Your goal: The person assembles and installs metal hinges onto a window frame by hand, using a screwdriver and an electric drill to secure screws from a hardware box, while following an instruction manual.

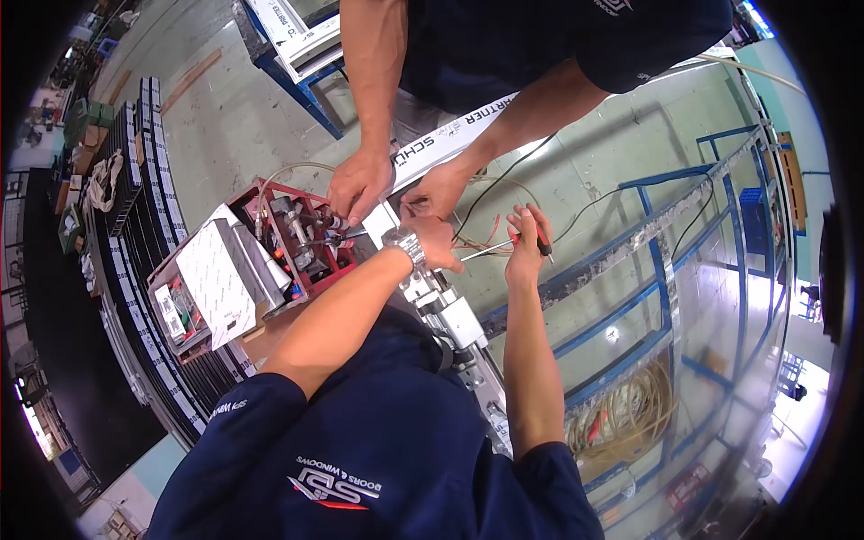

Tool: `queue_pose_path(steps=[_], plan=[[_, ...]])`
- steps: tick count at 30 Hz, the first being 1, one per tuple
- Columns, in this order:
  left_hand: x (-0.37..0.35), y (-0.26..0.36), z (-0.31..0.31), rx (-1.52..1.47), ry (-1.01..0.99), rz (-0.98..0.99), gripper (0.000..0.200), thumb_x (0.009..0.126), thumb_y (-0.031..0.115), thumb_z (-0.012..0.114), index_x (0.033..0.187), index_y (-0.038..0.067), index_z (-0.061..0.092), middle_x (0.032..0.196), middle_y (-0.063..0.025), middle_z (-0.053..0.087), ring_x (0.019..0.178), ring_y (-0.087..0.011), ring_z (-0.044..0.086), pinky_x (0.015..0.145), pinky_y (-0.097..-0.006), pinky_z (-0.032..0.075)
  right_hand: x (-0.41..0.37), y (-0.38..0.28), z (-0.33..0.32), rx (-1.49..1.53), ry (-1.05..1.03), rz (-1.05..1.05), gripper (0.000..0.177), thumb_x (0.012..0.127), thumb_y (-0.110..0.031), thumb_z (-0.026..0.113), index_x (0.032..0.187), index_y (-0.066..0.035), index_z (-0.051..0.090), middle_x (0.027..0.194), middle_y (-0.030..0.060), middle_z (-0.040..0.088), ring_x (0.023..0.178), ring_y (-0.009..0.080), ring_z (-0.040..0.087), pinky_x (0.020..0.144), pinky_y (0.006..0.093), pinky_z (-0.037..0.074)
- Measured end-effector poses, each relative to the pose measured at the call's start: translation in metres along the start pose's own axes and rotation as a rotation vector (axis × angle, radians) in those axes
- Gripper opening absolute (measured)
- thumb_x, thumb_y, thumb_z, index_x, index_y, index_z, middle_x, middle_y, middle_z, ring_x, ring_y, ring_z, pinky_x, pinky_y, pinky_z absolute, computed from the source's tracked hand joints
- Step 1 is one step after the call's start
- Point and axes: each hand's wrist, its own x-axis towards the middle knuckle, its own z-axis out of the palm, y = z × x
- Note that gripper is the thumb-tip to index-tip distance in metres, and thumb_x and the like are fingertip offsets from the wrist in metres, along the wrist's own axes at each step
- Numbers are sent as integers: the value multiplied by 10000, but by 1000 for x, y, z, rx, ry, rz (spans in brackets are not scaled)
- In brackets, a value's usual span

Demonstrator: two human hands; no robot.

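My right hand (pixel 526 241) is closed on a screwdriver (pixel 504 247) with a red and black handle; its shaft points left toward my left hand. My left hand (pixel 438 247), a metal watch (pixel 405 241) on its wrist, lies curled on the end of an aluminium profile (pixel 459 324), and its fingers are hidden. A co-worker in a dark shirt stands opposite me. One of their hands (pixel 358 184) reaches into a red tool tray (pixel 301 261); the other (pixel 436 191) pinches something small just above my left hand. Thin red and black wires (pixel 493 225) run between our hands.
A profile wrapped in white printed film (pixel 450 139) runs up to the right under the co-worker's arms. A white box (pixel 220 279) sits in the tray. Black profiles (pixel 148 225) are stacked at the left. A blue steel rack (pixel 666 270) and coiled cable (pixel 621 418) lie to the right.
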Motion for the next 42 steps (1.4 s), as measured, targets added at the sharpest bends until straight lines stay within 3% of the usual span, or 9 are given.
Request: queue_pose_path(steps=[4,10,16,26,29,32,33,36,42], plan=[[-2,6,5,130,106,11,666,715,614,734,863,-35,727,846,-236,713,807,-371,717,735,-455,555,-1,-9,1,-24,-86,-46,462,943,-284,667,1278,17,562,1190,132,668,976,165,654,730,234,464],[-9,37,26,45,544,205,191,849,236,668,871,51,712,766,-204,683,789,-384,699,699,-493,546,-1,-18,7,-66,-177,-200,422,938,-254,645,1252,18,573,1139,122,690,977,153,659,707,238,459],[-14,30,33,7,534,163,142,856,112,584,891,51,708,837,-201,691,789,-401,697,711,-493,561,4,-21,17,-302,-77,-67,354,913,-212,639,1171,27,592,878,91,722,920,144,676,695,263,469],[-15,31,30,24,467,219,210,857,63,553,986,56,718,853,-215,691,772,-403,696,683,-481,566,-4,-13,13,104,-108,-204,332,960,-305,668,1090,-3,621,977,107,696,844,153,640,667,256,446],[-18,31,33,-64,434,128,197,870,161,600,964,40,723,840,-217,690,833,-411,695,808,-547,539,6,-8,3,50,-162,-153,286,974,-300,652,1025,-22,609,914,104,687,780,132,604,640,253,427],[-38,29,15,125,329,64,327,862,334,650,918,21,729,861,-221,699,939,-410,683,982,-653,411,4,-9,-6,-114,-152,-77,277,985,-292,638,954,-23,581,862,104,662,740,137,580,644,258,419],[-30,21,15,62,258,9,512,823,508,659,891,6,736,910,-230,709,1029,-407,659,1064,-715,259,3,-7,-8,-112,-131,-69,280,985,-295,640,929,-27,576,820,91,651,716,131,565,633,256,413],[-29,7,-3,147,124,-27,562,818,543,639,893,-5,740,922,-243,712,1032,-405,663,1044,-708,295,3,-10,-4,-96,-102,-74,289,983,-301,644,892,-37,569,766,70,623,695,127,554,628,255,409],[-15,-6,2,68,126,45,607,787,574,641,852,-22,741,867,-253,706,893,-394,699,926,-531,476,5,-14,-4,-157,-149,-112,314,983,-339,639,895,-44,577,772,63,615,731,137,583,636,258,416]])
